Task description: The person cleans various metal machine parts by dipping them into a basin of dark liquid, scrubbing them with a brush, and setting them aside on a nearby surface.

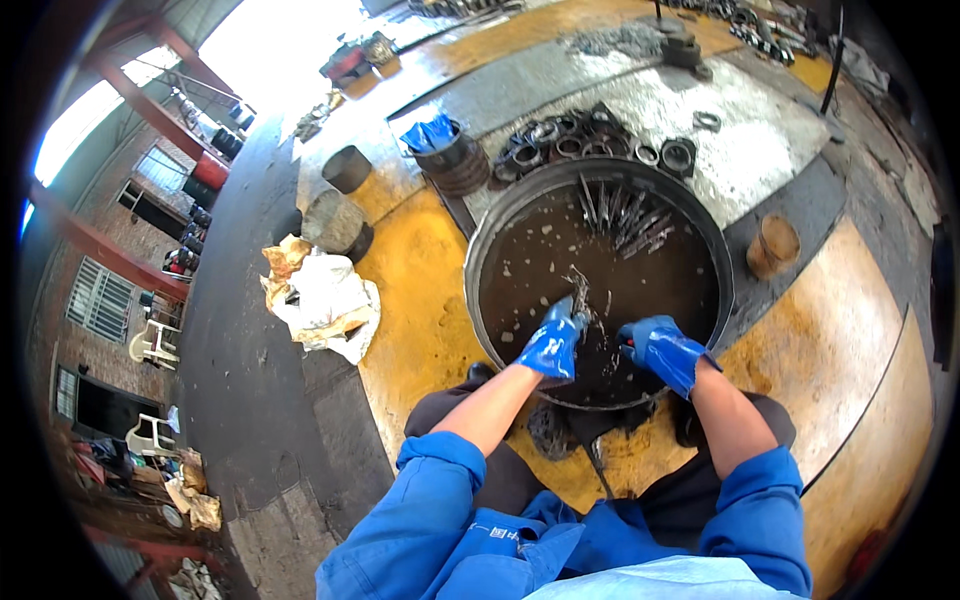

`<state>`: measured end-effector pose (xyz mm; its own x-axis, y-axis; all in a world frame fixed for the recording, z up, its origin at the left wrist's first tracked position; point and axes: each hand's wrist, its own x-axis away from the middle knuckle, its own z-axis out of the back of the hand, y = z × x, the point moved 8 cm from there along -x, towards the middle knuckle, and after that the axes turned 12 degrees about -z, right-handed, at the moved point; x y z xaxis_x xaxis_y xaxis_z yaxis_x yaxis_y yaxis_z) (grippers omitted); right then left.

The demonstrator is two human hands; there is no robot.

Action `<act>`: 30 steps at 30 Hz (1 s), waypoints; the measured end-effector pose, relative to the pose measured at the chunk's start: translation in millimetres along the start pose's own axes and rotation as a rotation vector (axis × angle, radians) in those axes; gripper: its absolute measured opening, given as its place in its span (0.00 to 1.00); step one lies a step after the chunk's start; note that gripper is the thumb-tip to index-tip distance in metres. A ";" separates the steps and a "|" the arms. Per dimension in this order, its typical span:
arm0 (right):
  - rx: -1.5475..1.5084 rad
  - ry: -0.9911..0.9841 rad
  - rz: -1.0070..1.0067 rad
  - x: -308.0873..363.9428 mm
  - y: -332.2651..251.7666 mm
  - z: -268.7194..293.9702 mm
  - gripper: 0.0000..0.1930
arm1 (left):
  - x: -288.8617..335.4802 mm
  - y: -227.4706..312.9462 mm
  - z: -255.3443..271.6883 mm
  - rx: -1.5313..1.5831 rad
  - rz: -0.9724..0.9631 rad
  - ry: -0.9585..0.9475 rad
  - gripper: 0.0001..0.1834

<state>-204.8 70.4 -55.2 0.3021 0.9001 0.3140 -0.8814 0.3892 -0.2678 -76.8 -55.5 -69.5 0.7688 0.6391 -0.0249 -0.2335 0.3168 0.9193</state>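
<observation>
A wide round metal tub [725, 265] of murky brown liquid stands right in front of me. Over its near half, my left hand [553, 340], in a blue rubber glove, is closed around a wet, shiny, slender metal piece [581, 290] whose exact kind is unclear. To its right, my right hand [665, 350], gloved alike, is closed with the fingers curled; a small dark and red bit shows at them, too small to name. Several long, thin metal parts [640, 225] lean in a bundle against the tub's far right wall, partly under the liquid.
Dark metal rings [570, 145] lie heaped behind the tub. A metal drum [462, 165] with blue plastic on top stands at the back left. Beside the tub's right rim is a rusty bucket [775, 245]. White sacks [325, 300] lie on the left.
</observation>
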 end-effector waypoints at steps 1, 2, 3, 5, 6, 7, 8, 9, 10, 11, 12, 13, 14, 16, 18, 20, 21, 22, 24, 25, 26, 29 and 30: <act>0.013 0.019 0.013 1.3 1.4 2.9 0.15 | 2.1 2.1 -3.6 0.012 -0.108 -0.020 0.25; 0.001 0.022 -0.024 1.4 7.6 7.7 0.15 | 2.3 7.3 -6.6 0.024 -0.222 -0.041 0.23; -0.022 0.022 -0.049 1.6 6.3 11.9 0.16 | 3.1 -3.6 -8.8 0.045 -0.335 -0.063 0.22; -0.033 0.048 -0.070 10.1 9.5 27.2 0.15 | 7.9 -10.2 -19.0 0.047 -0.315 -0.121 0.22; -0.051 0.058 -0.101 15.2 17.6 31.7 0.16 | 9.4 -7.0 -26.9 -0.023 -0.227 -0.157 0.20; -0.069 0.067 -0.132 19.3 26.1 36.0 0.16 | 10.8 -3.2 -34.1 -0.059 -0.186 -0.175 0.20; -0.069 0.079 -0.152 17.4 33.7 37.2 0.16 | 10.4 1.4 -40.0 -0.096 -0.149 -0.192 0.19; -0.073 0.094 -0.148 18.1 34.1 41.3 0.16 | 8.8 -0.2 -45.9 -0.184 -0.185 -0.241 0.19; -0.047 0.120 -0.157 18.7 33.2 44.4 0.16 | 8.5 -1.8 -49.1 -0.276 -0.214 -0.289 0.18; -0.021 0.145 -0.168 18.8 32.9 46.2 0.17 | 6.8 -4.7 -49.9 -0.290 -0.217 -0.287 0.18; -0.026 0.155 -0.171 17.0 37.1 44.2 0.17 | 4.5 -7.3 -61.1 -0.249 -0.213 -0.359 0.18; -0.027 0.189 -0.175 15.1 38.4 44.8 0.16 | 4.3 -9.1 -68.8 -0.213 -0.203 -0.429 0.17; -0.028 0.223 -0.179 14.6 41.0 45.2 0.15 | 1.3 -9.3 -72.3 -0.226 -0.206 -0.430 0.17; -0.067 0.204 -0.155 20.4 28.6 49.6 0.15 | 1.6 -17.3 -72.1 -0.454 -0.183 -0.440 0.18; -0.098 0.185 -0.151 23.2 30.7 49.0 0.15 | 3.6 -11.0 -77.6 -0.570 -0.176 -0.455 0.18; -0.061 0.154 -0.173 24.0 52.2 40.3 0.15 | 7.0 12.6 -106.0 -0.600 -0.086 -0.595 0.19; -0.078 0.158 -0.165 26.3 49.3 42.2 0.15 | 8.6 9.5 -99.8 -0.617 -0.077 -0.597 0.19; -0.061 0.140 -0.123 26.8 40.8 44.4 0.15 | 8.4 8.1 -89.9 -0.680 -0.157 -0.614 0.20; -0.057 0.111 -0.050 34.3 29.2 47.9 0.16 | 8.8 6.5 -80.5 -0.746 -0.226 -0.641 0.20; -0.062 0.109 -0.057 37.3 33.1 48.7 0.16 | 3.5 7.6 -85.6 -0.934 -0.220 -0.741 0.19; -0.056 0.110 -0.056 38.9 36.8 48.2 0.16 | 1.2 7.2 -90.4 -1.123 -0.216 -0.840 0.19; -0.044 0.098 0.006 34.5 10.3 54.0 0.17 | -10.9 -12.3 -60.7 -1.487 -0.338 -0.793 0.19; -0.011 0.072 0.001 32.3 13.6 50.8 0.17 | -12.5 -10.0 -62.8 -1.443 -0.362 -0.769 0.18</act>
<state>-225.5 94.7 -2.4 0.3271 0.9119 0.2477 -0.8777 0.3903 -0.2779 -121.5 -22.7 -103.0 0.8929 0.0631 0.4459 0.0261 0.9812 -0.1912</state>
